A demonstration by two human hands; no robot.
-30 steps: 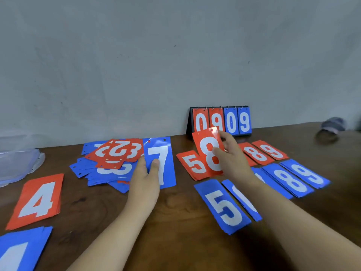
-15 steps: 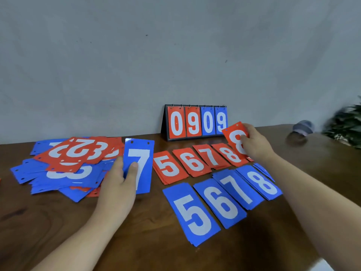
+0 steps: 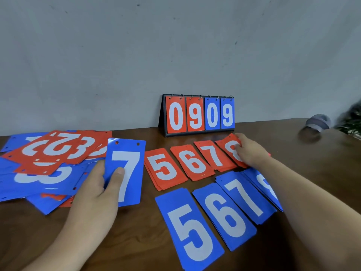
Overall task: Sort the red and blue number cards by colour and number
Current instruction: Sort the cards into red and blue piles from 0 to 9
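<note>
My left hand (image 3: 97, 190) holds a blue 7 card (image 3: 128, 169) by its lower left edge, thumb on its face, beside a mixed pile of red and blue cards (image 3: 48, 165). Red stacks lie in a row: red 5 (image 3: 165, 168), red 6 (image 3: 192, 162), red 7 (image 3: 214, 156) and red 8 (image 3: 228, 147). My right hand (image 3: 250, 151) rests on the red 8 card, fingers over it. In front lie blue stacks: blue 5 (image 3: 190, 229), blue 6 (image 3: 224, 216), blue 7 (image 3: 246, 196) and blue 8 (image 3: 263, 182), the last partly under my right forearm.
A flip scoreboard (image 3: 199, 115) reading 0909 stands against the grey wall at the back of the brown table (image 3: 136, 241). A grey cap (image 3: 318, 122) and a green plant (image 3: 351, 118) sit at the far right.
My right hand has lowered the red 8 card onto the red 8 stack. My left hand has kept hold of the blue 7. The view has shifted slightly.
</note>
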